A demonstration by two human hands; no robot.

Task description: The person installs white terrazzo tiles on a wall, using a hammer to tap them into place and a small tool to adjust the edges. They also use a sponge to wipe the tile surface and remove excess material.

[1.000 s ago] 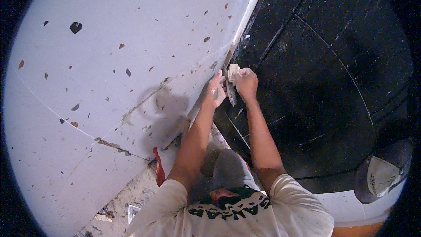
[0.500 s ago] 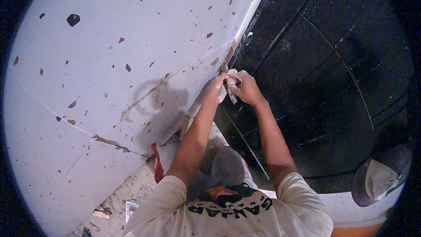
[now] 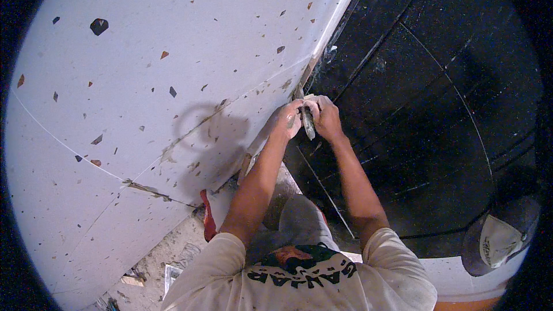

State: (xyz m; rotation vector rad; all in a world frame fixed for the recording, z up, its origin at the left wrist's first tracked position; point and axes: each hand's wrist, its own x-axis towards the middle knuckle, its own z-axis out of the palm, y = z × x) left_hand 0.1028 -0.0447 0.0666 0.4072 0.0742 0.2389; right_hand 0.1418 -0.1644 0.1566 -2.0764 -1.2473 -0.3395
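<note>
Both my hands meet at the corner where the pale speckled wall panel (image 3: pixel 132 29) joins the black surface (image 3: pixel 415 126). Between them is a crumpled whitish-grey scrap (image 3: pixel 309 126), whose lower end hangs down as a narrow strip; whether it is paper, cloth or plastic I cannot tell. My left hand (image 3: pixel 288 119), smeared with pale residue, is closed at the scrap's left side, beside the panel edge. The closed fingers of my right hand (image 3: pixel 325 117) pinch it from the right, over the black surface. The fingers partly hide the scrap.
A red curved object (image 3: pixel 208 216) stands by the panel's lower edge, left of my legs. Debris covers the rough floor (image 3: pixel 158 259) there. Another person's cap (image 3: pixel 501 239) shows at lower right. A grey-brown filled seam (image 3: pixel 201 116) crosses the panel.
The scrap between my hands has been bunched up, with its loose end now narrower and darker. My hands stay at the same corner, the right one turned slightly inward.
</note>
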